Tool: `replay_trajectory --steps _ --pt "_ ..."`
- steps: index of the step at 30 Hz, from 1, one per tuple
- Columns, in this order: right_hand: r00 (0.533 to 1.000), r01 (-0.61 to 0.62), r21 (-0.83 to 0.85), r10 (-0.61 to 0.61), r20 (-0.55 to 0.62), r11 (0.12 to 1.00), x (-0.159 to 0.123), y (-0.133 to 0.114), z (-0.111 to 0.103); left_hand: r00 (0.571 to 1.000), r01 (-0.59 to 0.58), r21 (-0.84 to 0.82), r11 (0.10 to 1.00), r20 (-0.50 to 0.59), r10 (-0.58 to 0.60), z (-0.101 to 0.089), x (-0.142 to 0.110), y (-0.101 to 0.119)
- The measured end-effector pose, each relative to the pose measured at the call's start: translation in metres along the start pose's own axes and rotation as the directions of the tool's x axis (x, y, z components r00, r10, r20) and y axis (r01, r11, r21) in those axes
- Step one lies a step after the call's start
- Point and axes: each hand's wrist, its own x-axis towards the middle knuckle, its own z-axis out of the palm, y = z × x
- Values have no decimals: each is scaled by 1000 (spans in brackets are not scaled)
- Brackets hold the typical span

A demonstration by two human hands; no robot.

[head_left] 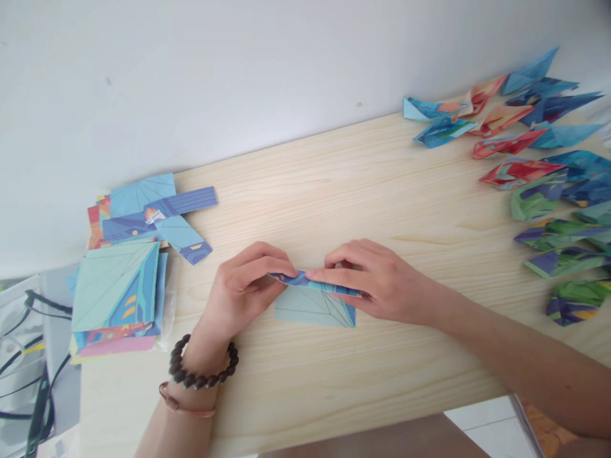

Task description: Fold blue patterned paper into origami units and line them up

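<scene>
A sheet of origami paper (308, 308), pale green with printed crease lines, lies partly on the table, its upper part folded over to show a dark blue patterned side. My left hand (251, 280) pinches the left end of that fold between thumb and fingers. Along the right part of the fold, my right hand (370, 280) grips the paper, its index finger lying on the top edge and its thumb below. The fingers hide both ends of the fold in part. Dark beads and a thin copper-coloured band circle my left wrist.
Several folded paper pieces (522, 172) in blue, red and green stand along the right side. To the left lie a stack of square sheets (114, 286) and loose blue strips (160, 213). Black cables (28, 356) hang beyond the left table edge. A white wall (238, 70) borders the back.
</scene>
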Motion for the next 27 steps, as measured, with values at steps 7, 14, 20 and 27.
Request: replay_trajectory --steps 7,14,20,27 --pt "999 51 -32 -51 -9 998 1 4 4 992 -62 231 971 125 33 -5 4 0" --pt "988 145 -192 -153 -30 971 -2 3 12 993 -96 172 980 86 82 -3 -1 -5" --pt "987 158 -200 -156 26 967 -1 1 9 977 -100 227 969 207 53 -10 -3 -1" --pt "994 105 -119 -101 46 987 0 1 4 972 -72 252 965 234 12 -11 -3 6"
